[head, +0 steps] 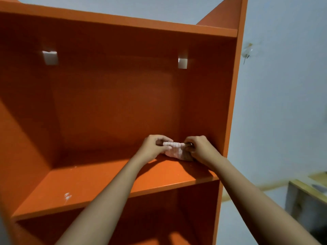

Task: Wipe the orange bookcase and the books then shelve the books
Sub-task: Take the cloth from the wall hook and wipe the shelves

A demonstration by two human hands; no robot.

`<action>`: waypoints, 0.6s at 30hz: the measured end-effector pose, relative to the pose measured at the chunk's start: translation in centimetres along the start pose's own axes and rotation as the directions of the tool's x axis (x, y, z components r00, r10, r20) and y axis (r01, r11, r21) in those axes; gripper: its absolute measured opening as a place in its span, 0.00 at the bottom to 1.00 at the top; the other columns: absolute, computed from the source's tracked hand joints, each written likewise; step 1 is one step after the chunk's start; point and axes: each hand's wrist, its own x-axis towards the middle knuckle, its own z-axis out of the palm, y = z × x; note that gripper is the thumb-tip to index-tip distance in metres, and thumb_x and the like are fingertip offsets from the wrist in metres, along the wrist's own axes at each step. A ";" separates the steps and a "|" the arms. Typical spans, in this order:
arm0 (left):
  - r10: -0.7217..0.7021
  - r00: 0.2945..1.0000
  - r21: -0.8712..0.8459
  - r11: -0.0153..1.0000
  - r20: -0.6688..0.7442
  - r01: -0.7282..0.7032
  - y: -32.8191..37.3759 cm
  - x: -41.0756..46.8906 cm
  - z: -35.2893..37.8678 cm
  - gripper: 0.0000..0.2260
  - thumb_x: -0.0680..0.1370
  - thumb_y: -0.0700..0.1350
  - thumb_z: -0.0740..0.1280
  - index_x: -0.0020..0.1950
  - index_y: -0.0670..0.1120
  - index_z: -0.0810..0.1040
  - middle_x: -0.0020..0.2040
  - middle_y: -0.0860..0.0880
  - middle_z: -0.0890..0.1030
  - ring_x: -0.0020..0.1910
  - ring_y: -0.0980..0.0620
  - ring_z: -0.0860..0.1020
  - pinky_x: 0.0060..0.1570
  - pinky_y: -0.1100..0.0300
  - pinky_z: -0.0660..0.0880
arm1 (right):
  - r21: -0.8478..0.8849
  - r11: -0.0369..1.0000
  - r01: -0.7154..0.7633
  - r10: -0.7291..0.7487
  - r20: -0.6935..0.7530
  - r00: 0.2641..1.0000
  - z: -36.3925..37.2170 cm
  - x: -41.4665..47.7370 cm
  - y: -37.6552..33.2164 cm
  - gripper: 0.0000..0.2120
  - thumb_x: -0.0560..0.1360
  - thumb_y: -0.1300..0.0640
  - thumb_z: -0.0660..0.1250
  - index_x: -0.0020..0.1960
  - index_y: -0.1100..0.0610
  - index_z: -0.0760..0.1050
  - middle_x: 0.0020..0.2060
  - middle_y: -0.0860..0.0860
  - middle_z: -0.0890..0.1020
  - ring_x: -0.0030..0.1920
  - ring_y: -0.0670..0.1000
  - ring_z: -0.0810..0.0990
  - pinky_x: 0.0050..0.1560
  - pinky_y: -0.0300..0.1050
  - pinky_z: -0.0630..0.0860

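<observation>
While no books show anywhere in view, I log:
1. Orange bookcase (113,96), filling the frame.
2. Its shelf (88,184), 7 o'clock, white scuff near the front edge.
3. Left hand (152,147) and right hand (200,147), 5 o'clock, each gripping one end of item 4.
4. Pink cloth (174,149), bunched in the back right corner, probably to scrub where dust collects.

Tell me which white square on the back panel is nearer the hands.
The right white square, almost above the right hand; the left white square lies far off to the left.
</observation>
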 end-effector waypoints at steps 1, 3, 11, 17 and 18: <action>0.015 1.000 0.024 1.000 0.006 -0.015 0.3 -0.9 0.2 0.09 0.72 0.37 0.72 0.49 0.49 0.83 0.45 0.50 0.84 0.46 0.53 0.81 0.47 0.58 0.77 | -0.018 1.000 -0.014 0.014 0.021 1.000 0.0 -0.9 0.1 0.10 0.75 0.64 0.62 0.54 0.59 0.79 0.48 0.55 0.81 0.45 0.54 0.78 0.40 0.41 0.71; 0.022 1.000 0.034 0.999 0.020 -0.022 0.4 -2.6 0.7 0.08 0.72 0.40 0.72 0.48 0.52 0.82 0.46 0.52 0.84 0.48 0.54 0.81 0.51 0.56 0.77 | -0.032 0.999 -0.023 0.025 0.054 0.998 0.1 -2.6 0.1 0.11 0.77 0.62 0.63 0.57 0.58 0.78 0.53 0.55 0.81 0.51 0.54 0.78 0.45 0.39 0.70; -0.029 0.995 0.008 1.000 0.096 0.028 1.0 -6.5 0.7 0.07 0.74 0.43 0.71 0.50 0.53 0.81 0.50 0.53 0.83 0.52 0.57 0.80 0.59 0.54 0.75 | 0.026 0.999 -0.038 0.039 -0.021 0.999 -0.1 -5.1 -1.2 0.15 0.80 0.52 0.59 0.50 0.59 0.80 0.45 0.55 0.82 0.45 0.52 0.78 0.45 0.47 0.72; -0.144 0.989 0.330 0.932 -0.036 0.148 -0.9 -8.9 -4.3 0.09 0.77 0.48 0.67 0.56 0.49 0.80 0.58 0.49 0.80 0.59 0.52 0.76 0.56 0.59 0.68 | -0.077 0.996 0.045 -0.026 0.233 0.972 2.2 -1.3 -3.3 0.22 0.78 0.41 0.56 0.68 0.49 0.69 0.67 0.51 0.70 0.66 0.53 0.67 0.64 0.54 0.68; -0.173 0.982 0.370 0.910 -0.078 0.189 -1.5 -9.5 -5.4 0.10 0.77 0.47 0.67 0.57 0.49 0.80 0.59 0.48 0.80 0.60 0.51 0.75 0.54 0.61 0.67 | -0.130 0.990 0.047 -0.006 0.299 0.954 2.7 -0.9 -3.1 0.24 0.77 0.38 0.55 0.70 0.47 0.66 0.69 0.50 0.67 0.69 0.54 0.65 0.65 0.58 0.66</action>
